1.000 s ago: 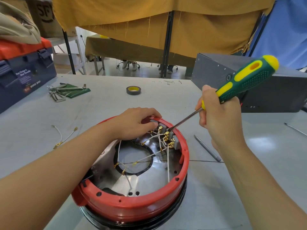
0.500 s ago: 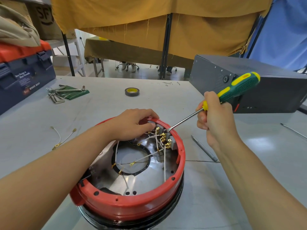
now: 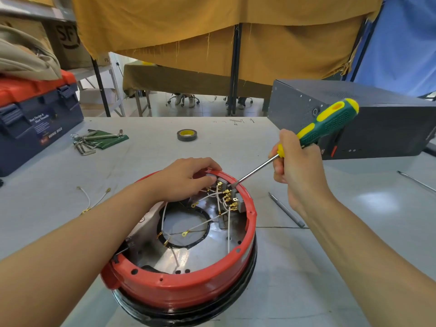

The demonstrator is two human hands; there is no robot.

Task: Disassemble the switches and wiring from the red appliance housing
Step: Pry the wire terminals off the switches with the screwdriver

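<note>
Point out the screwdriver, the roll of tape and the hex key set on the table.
screwdriver [image 3: 330,125]: head view, on the green and yellow handle above the right hand.
roll of tape [image 3: 187,135]: head view, on its near outer wall.
hex key set [image 3: 103,138]: head view, on the green holder beneath the keys.

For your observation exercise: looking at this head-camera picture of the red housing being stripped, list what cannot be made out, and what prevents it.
Head view:
- Screwdriver tip: hidden behind the switch block at the red housing rim; what it engages is unclear.
- Left hand fingertips: curled over the rim, so what they hold is hidden.
- Toolbox: cut off by the left edge; label print too small.
- Right hand covers the handle's lower end.
</note>
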